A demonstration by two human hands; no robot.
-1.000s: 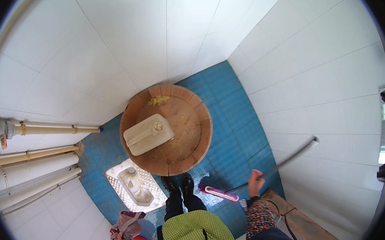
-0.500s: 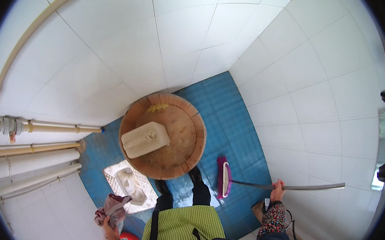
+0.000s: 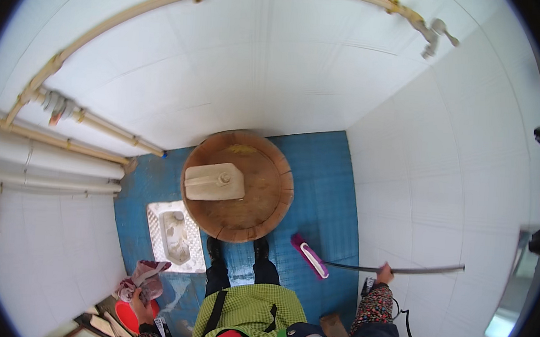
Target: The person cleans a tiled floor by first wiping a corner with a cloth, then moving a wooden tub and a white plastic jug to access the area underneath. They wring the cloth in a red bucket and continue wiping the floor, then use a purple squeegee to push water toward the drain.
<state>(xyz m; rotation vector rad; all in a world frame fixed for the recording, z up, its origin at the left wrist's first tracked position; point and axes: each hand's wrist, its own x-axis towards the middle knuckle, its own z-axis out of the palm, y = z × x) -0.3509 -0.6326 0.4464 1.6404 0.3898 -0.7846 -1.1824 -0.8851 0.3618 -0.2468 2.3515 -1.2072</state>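
Note:
My right hand (image 3: 386, 274) is closed round the dark metal handle of a broom (image 3: 311, 257). Its purple-bristled head with a white top rests on the blue floor, to the right of my feet. In my left hand (image 3: 141, 306) I grip a bunched pinkish-mauve cloth (image 3: 144, 280), held above a red basin (image 3: 127, 314) at the lower left. Ahead of my feet stands a round wooden tub (image 3: 262, 193). Inside it a dirty off-white plastic jerrycan (image 3: 216, 182) lies on its side.
A white squat toilet (image 3: 199, 242) is set in the blue tiled floor (image 3: 325, 191), left of my feet. Beige pipes (image 3: 116, 134) run along the left and far walls, with a metal tap (image 3: 434, 36) at upper right. A brown block (image 3: 334, 327) sits near my right forearm.
My view has turned, so the tap and more of the far pipe now show. The broom head has shifted slightly left and tilted. Both hands keep their hold.

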